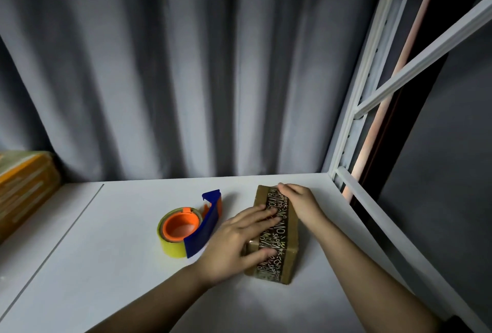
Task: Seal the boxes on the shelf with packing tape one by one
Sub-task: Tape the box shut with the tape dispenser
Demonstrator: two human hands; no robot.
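Observation:
A small brown cardboard box [291, 237] lies on the white shelf [119, 266], right of centre. A dark strip of printed packing tape [281, 229] runs lengthwise along its top. My left hand [239, 242] lies flat on the box's left half, fingers straight and pressing on the tape. My right hand [300, 203] rests on the far end of the box, fingertips pressing the tape at the far edge. A tape dispenser [187, 227] with a blue handle, orange core and yellowish roll sits on the shelf just left of the box, untouched.
A stack of yellow-brown boxes [24, 189] stands at the shelf's far left. A grey curtain [173, 66] hangs behind the shelf. White metal shelf uprights and rails [359, 109] bound the right side.

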